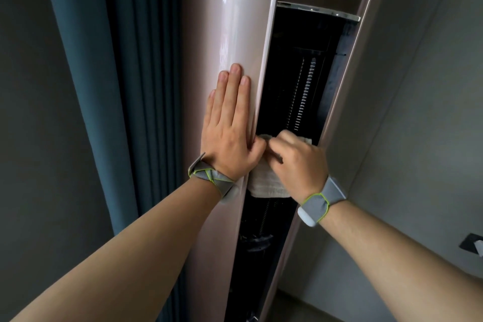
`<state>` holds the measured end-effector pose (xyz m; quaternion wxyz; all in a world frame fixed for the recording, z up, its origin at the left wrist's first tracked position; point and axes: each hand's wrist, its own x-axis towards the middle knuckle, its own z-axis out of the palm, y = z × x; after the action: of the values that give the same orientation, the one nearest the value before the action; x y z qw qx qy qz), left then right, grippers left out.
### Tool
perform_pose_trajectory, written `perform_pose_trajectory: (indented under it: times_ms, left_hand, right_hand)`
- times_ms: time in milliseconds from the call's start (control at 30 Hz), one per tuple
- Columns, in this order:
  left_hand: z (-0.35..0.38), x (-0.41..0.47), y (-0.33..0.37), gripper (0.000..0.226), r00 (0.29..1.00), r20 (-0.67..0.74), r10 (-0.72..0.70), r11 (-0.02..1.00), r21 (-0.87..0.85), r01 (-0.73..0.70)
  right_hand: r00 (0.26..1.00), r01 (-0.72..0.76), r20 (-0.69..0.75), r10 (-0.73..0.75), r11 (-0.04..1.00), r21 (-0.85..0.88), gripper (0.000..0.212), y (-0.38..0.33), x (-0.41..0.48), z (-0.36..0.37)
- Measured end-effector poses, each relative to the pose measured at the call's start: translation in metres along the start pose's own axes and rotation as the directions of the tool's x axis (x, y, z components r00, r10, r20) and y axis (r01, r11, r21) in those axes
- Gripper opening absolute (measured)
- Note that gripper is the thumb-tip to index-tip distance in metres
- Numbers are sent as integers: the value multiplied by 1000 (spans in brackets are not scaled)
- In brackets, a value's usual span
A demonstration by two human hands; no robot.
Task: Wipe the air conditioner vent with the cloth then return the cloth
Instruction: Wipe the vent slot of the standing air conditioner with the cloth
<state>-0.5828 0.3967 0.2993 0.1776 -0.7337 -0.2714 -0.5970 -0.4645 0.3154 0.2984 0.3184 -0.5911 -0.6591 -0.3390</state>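
Wiping underway: your right hand [298, 159] clutches the cloth [269, 180] in the vent [300, 81], left hand [230, 125] flat, empty; return remains.

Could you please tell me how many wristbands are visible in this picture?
2: one grey, green-edged wristband on the left wrist, by the air conditioner's pink panel, and another wristband on the right wrist, below the cloth.
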Motion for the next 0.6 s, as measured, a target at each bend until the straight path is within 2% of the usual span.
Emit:
perform_pose_trajectory:
  times_ms: [133, 267, 333, 500, 600]
  left_hand:
    - [2, 0, -1, 92, 1000, -10, -4, 1000, 5, 4]
    - [2, 0, -1, 89, 1000, -19, 4, 1000, 4, -4]
    - [2, 0, -1, 88, 1000, -22, 11, 1000, 9, -10]
    - [0, -1, -1, 92, 1000, -2, 17, 1000, 5, -17]
    - [1, -2, -1, 93, 1000, -2, 15, 1000, 5, -15]
  right_hand:
    - [997, 4, 78, -1, 999, -42, 11, -1, -11, 7]
    - [997, 28, 75, -26, 999, -22, 7, -1, 2, -3]
    - [999, 28, 34, -28, 1000, 3, 2, 1, 18, -12]
    - [984, -14, -176, 21, 999, 46, 6, 6, 62, -32]
    - [975, -43, -216, 57, 997, 69, 10, 6, 69, -32]
